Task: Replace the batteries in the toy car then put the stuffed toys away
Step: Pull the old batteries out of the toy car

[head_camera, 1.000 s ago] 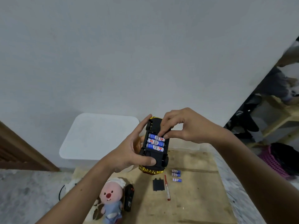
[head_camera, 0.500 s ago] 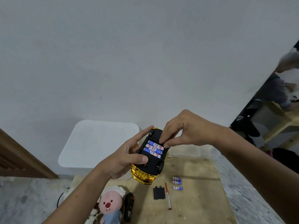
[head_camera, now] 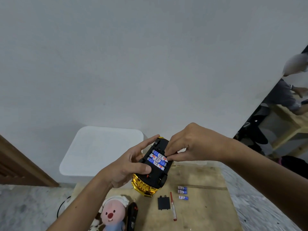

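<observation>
My left hand (head_camera: 129, 165) grips a gold toy car (head_camera: 150, 180) upside down above the wooden board (head_camera: 205, 214), its black underside facing me. Three blue-and-white batteries (head_camera: 158, 159) lie in the open compartment. My right hand (head_camera: 188, 145) pinches the end of the topmost battery with thumb and fingertips. On the board lie the black battery cover (head_camera: 163, 202), a red-tipped screwdriver (head_camera: 173, 207) and three loose batteries (head_camera: 182, 192). A pink stuffed toy (head_camera: 112, 214) in blue clothes sits at the board's near left.
A black remote control (head_camera: 132, 215) lies beside the stuffed toy. A white lidded bin (head_camera: 100, 150) stands against the wall behind the board. A wooden door frame (head_camera: 21, 164) is at the left. At the far right a person stands by a wooden shelf (head_camera: 290, 124).
The car has tilted and sunk slightly, its gold nose toward me. My right fingers moved from the car's far end onto the batteries' right ends.
</observation>
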A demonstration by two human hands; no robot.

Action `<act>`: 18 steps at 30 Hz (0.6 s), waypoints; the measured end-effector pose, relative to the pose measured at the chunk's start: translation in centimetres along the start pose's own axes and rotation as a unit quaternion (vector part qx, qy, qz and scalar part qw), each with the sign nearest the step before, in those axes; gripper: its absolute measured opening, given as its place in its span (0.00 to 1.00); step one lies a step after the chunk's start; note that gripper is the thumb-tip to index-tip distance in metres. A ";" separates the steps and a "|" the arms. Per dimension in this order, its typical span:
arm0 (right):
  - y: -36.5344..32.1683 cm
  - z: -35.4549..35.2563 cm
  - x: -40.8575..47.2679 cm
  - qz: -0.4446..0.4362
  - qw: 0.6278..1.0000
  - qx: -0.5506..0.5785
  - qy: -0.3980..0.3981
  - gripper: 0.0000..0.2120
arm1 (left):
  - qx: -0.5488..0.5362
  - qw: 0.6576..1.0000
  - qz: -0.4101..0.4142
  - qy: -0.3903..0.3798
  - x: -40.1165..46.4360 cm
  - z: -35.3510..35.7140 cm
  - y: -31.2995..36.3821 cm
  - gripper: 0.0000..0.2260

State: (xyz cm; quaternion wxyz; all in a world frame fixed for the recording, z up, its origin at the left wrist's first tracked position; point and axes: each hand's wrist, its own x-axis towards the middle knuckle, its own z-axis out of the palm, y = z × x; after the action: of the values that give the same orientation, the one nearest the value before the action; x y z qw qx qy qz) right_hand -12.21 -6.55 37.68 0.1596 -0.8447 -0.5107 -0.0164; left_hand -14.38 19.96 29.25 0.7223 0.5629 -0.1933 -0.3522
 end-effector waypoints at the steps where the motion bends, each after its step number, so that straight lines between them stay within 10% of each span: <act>1: 0.0 0.1 0.0 -0.006 1.000 -0.012 -0.004 0.14 | 0.004 1.000 -0.002 -0.004 0.0 0.1 0.1 0.44; 18: 0.3 1.6 -1.5 -0.086 0.981 -0.165 0.061 0.23 | -0.001 1.000 -0.009 -0.009 0.4 -0.5 0.4 0.44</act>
State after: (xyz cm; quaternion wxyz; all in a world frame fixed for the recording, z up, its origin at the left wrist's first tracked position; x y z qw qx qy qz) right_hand -12.83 -7.48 35.82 0.0474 -0.8094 -0.5613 -0.1658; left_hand -13.66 20.07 29.42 0.7179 0.5607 -0.1942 -0.3641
